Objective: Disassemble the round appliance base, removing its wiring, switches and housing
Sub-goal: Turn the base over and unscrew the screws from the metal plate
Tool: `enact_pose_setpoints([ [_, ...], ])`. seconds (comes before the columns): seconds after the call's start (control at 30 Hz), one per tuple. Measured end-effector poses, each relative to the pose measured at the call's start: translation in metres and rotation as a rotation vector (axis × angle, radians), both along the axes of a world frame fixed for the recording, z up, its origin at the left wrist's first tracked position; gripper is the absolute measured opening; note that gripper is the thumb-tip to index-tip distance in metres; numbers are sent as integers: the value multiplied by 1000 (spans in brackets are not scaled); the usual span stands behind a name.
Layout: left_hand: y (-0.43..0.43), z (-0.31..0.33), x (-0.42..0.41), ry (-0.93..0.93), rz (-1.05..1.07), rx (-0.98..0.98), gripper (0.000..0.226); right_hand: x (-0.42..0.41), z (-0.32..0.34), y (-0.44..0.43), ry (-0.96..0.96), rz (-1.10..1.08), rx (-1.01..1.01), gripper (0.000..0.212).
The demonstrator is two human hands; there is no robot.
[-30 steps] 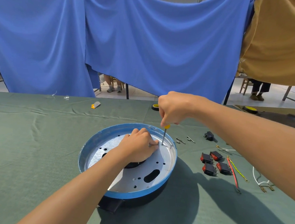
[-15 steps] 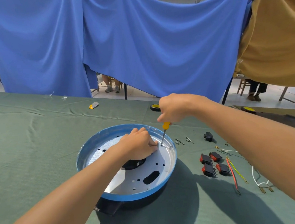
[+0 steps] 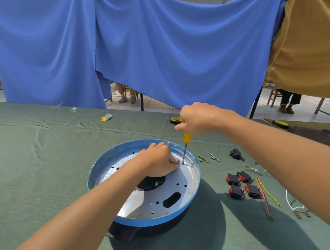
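Note:
The round appliance base (image 3: 112, 167), blue-rimmed with a silver inner plate, lies in front of me on the green cloth. My right hand (image 3: 196, 119) grips the yellow handle of a screwdriver (image 3: 185, 149), held nearly upright with its tip on the plate by the far right rim. My left hand (image 3: 157, 161) rests inside the base with curled fingers, its fingertips pinching something small right beside the tip; what it is I cannot make out. Several red-and-black switches (image 3: 242, 185) and loose wires (image 3: 265, 195) lie on the cloth to the right.
Two screws (image 3: 209, 158) and a small black part (image 3: 235, 154) lie right of the base. A black tape roll (image 3: 175, 120) and a yellow-grey piece (image 3: 106, 117) sit farther back. A black housing (image 3: 319, 137) is at the far right. Blue and tan cloths hang behind the table.
My right hand has risen a little, so more of the yellow handle shows below it. The tip stays at the same spot. My left hand has hardly moved.

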State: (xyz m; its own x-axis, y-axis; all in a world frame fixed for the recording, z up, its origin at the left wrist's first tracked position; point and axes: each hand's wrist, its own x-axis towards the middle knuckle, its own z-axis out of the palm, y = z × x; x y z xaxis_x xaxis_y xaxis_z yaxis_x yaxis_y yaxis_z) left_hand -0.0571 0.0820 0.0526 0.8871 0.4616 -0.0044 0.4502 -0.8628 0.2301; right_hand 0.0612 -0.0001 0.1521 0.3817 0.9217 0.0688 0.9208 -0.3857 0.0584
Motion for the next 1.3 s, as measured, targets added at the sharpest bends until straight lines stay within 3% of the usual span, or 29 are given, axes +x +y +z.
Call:
enact_pose_setpoints([
  [0.07,1,1,1,3,1,-10,31,-4,2,0,40,20,-9,23],
  [0.1,1,1,1,4,0,-10,31,-6,3,-1,75,33,-19,23],
  [0.17,2,1,1,1,-3,-9,30,-9,6,0,123,57,-69,38],
  [0.23,2,0,1,-8,-3,-14,29,-10,5,1,72,68,-88,35],
  [0.33,3,-2,2,-13,-1,-6,27,-9,3,2,-3,-11,-14,49],
  [0.5,4,-2,0,-19,-18,-13,26,-10,1,3,62,-1,-7,12],
  [0.6,4,-1,0,-4,-22,-11,28,-10,9,3,111,13,-93,31],
  [0.7,3,0,-1,2,-21,-12,28,-6,13,5,111,41,-177,35],
  [0.83,2,1,-1,-1,-19,-6,28,-6,8,5,6,11,-121,55],
  [1.13,2,-3,-1,-14,-9,6,30,-4,14,-5,13,181,-194,9],
  [1.3,2,-5,-1,-28,-11,15,31,-2,12,-6,93,195,-256,13],
])
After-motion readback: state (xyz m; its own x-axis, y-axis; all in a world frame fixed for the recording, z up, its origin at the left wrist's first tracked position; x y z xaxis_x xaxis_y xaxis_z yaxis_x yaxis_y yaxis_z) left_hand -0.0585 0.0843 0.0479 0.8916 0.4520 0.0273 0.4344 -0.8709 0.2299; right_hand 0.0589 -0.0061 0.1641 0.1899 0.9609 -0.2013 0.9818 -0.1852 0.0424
